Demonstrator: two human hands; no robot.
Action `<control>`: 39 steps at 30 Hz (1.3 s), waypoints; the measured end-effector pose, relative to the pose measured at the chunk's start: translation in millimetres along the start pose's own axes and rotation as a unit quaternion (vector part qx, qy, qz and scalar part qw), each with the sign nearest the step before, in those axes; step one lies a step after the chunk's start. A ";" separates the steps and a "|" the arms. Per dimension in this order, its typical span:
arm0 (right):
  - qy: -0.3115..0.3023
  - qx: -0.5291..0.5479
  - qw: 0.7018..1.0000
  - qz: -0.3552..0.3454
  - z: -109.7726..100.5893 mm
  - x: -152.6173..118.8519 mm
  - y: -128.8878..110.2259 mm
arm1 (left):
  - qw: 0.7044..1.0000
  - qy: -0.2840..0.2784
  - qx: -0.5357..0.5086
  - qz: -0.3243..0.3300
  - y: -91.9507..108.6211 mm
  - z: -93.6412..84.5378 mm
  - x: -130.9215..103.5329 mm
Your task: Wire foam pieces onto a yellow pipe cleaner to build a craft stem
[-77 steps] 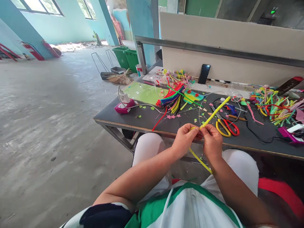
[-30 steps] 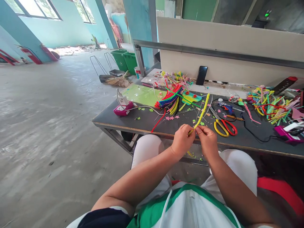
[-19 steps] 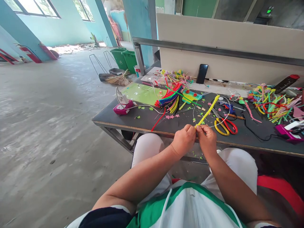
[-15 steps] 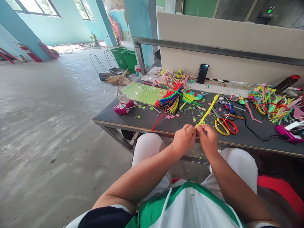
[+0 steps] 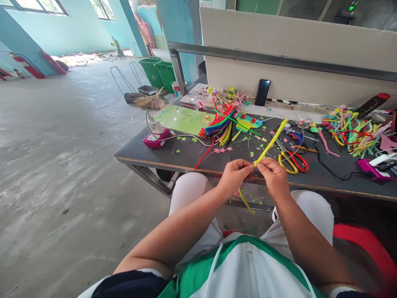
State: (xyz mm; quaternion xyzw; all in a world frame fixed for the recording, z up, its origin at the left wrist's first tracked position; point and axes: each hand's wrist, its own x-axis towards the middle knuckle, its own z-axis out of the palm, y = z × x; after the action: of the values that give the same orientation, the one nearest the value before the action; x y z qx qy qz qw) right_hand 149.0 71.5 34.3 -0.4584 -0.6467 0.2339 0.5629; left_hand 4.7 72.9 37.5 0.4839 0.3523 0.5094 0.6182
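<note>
A fuzzy yellow pipe cleaner (image 5: 272, 141) slants up and to the right from between my hands, its upper part looking thick and twisted. My left hand (image 5: 237, 176) pinches its lower end with thumb and fingers. Close beside it, my right hand (image 5: 273, 176) is closed on the same piece, thumb on top. A thinner yellow length (image 5: 246, 201) hangs down below the left hand. Parts of the pipe cleaner are hidden by my fingers. Just beyond the right hand, scissors (image 5: 288, 159) with one yellow and one red handle lie on the dark table (image 5: 328, 174).
A bundle of coloured pipe cleaners (image 5: 221, 124) lies ahead, with a green sheet (image 5: 182, 122) to its left. Pink power strips (image 5: 156, 138) sit at both sides. A phone (image 5: 262, 92) leans upright at the back. Pipe cleaner pieces (image 5: 353, 128) are heaped at right.
My left hand's fingers have shifted and opened out somewhat, still pinching the pipe cleaner. A thin yellow end now shows hanging below the hands. The view has shifted slightly.
</note>
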 end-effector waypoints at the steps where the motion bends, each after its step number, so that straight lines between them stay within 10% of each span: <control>1: -0.002 0.012 1.000 0.006 0.1 0.0 0.4 | 0.999 -0.005 -0.034 -0.014 0.4 0.0 0.4; 13: -0.020 0.219 0.969 0.109 8.5 1.7 4.0 | 0.961 -0.086 -0.208 -0.162 1.6 -6.8 6.3; 26: -0.120 0.381 0.892 0.213 -0.6 6.7 4.9 | 0.956 -0.149 -0.219 -0.126 -0.4 1.8 -2.5; 34: 0.034 0.139 0.975 0.172 7.0 0.9 1.3 | 0.994 -0.007 -0.110 0.019 -1.4 5.2 0.0; 39: 0.014 -0.041 0.994 0.104 2.9 -5.9 -16.0 | 0.993 0.054 0.069 0.085 -3.0 4.0 -2.4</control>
State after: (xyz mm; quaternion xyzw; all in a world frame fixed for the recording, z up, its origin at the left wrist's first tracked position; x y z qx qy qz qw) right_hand 140.7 59.6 43.6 -0.5486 -0.5968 0.2580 0.5257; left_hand 8.7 69.5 35.6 0.5254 0.3768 0.5600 0.5181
